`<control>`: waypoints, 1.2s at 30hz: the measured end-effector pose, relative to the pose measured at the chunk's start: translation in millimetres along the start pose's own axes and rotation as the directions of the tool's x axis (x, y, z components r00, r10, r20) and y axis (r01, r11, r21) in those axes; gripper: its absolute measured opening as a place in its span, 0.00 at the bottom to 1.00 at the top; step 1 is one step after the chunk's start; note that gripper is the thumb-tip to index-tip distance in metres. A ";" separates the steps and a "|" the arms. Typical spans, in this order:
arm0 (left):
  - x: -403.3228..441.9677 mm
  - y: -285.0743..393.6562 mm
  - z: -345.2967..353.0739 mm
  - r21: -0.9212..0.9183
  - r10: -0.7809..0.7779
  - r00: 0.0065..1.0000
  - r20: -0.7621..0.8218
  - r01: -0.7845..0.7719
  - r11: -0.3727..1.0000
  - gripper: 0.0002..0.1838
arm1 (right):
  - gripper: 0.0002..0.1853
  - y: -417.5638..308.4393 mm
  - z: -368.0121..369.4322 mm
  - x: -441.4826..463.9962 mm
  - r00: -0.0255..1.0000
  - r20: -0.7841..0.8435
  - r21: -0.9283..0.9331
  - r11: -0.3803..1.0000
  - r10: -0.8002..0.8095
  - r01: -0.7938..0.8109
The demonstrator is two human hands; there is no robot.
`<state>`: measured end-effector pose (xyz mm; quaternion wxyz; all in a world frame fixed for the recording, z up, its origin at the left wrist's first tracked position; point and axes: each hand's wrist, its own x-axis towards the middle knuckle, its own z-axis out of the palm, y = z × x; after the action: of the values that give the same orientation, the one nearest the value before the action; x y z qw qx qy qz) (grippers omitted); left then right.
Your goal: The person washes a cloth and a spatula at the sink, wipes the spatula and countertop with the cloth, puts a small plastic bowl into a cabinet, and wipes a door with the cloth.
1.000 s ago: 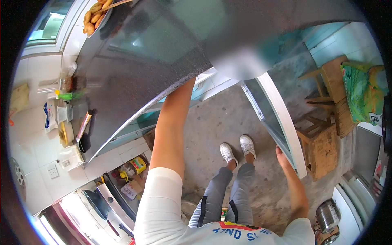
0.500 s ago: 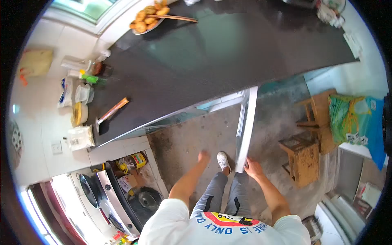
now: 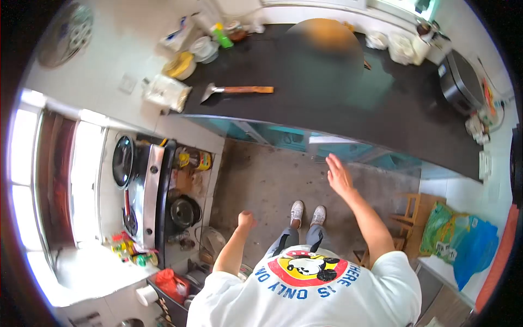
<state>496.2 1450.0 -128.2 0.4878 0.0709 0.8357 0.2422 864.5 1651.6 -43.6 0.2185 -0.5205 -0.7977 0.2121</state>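
Observation:
My right hand (image 3: 339, 177) reaches forward with its fingers stretched out, just in front of the cabinet fronts. A pale cabinet panel (image 3: 333, 140) lies beneath the counter's front edge, close to the fingertips; whether they touch it is unclear. My left hand (image 3: 247, 219) hangs low over the floor, curled, with nothing visible in it. On the dark countertop (image 3: 305, 98) rests a cleaver-like tool (image 3: 239, 90) with a wooden handle and metal head.
The gas stove (image 3: 150, 191) stands at left, with a lidded pot (image 3: 184, 211) beside it. Wooden stools (image 3: 408, 215) and a green-blue bag (image 3: 455, 234) are at right. A rice cooker (image 3: 460, 84) sits on the counter's right end. A round blur covers part of the counter's back.
The white panel that stuck out from the counter is now in line with the cabinet front. My right hand has moved forward from the panel's edge. The view has turned and shifted.

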 end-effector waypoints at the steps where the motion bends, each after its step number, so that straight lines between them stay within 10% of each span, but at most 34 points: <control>1: -13.1 3.8 1.6 -0.046 0.044 0.999 0.030 -0.043 0.998 0.08 | 0.26 1.6 -2.3 16.8 0.999 0.030 -0.027 0.999 -0.020 0.021; 5: -26.4 -38.1 -16.8 -0.114 0.082 0.996 0.033 -0.078 0.990 0.12 | 0.33 14.2 -1.1 71.2 0.989 0.120 -0.154 0.983 -0.084 0.102; 14: -89.5 -147.1 -73.1 -0.632 -0.454 0.876 -0.161 0.262 0.729 0.17 | 0.42 26.0 16.3 109.1 0.918 0.349 -0.291 0.953 0.188 -0.085; 19: -73.8 -182.2 -69.0 -0.746 -0.615 0.757 -0.222 0.274 0.607 0.12 | 0.33 85.3 53.5 108.6 0.980 0.189 -0.235 0.966 -0.063 0.107; 21: -64.7 -177.8 -61.5 -0.774 -0.613 0.763 -0.202 0.259 0.578 0.12 | 0.26 112.4 68.5 91.2 0.908 0.378 0.000 0.981 0.179 -0.193; 22: -71.6 -162.3 -58.6 -0.769 -0.577 0.783 -0.234 0.214 0.602 0.11 | 0.24 160.9 100.9 72.3 0.955 0.295 0.041 0.999 0.010 -0.023; 24: -68.2 -137.8 -51.9 -0.786 -0.534 0.808 -0.248 0.154 0.598 0.11 | 0.19 129.4 82.8 10.0 0.838 0.443 0.185 0.881 0.321 -0.435; 25: -59.8 -133.2 -48.0 -0.810 -0.530 0.816 -0.229 0.142 0.569 0.12 | 0.18 39.1 21.5 -13.7 0.623 0.602 -0.029 0.794 0.499 -0.607; 27: -55.4 -118.8 -43.6 -0.692 -0.403 0.854 -0.330 0.071 0.718 0.12 | 0.09 165.4 84.3 -89.3 0.765 0.644 0.067 0.997 -0.014 -0.037; 31: -61.6 -108.0 -41.3 -0.709 -0.390 0.861 -0.327 0.049 0.703 0.12 | 0.10 147.6 55.8 -128.1 0.509 0.834 -0.062 0.954 0.211 -0.294; 36: -69.0 -133.8 -39.9 -0.712 -0.474 0.807 -0.352 0.097 0.695 0.10 | 0.11 133.5 43.4 -109.9 0.426 0.859 -0.090 0.903 0.284 -0.421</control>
<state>513.6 1295.4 -121.5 0.2729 -0.3103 0.7915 0.4502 978.1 1594.4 -168.6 -0.2180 -0.4853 -0.6554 0.5361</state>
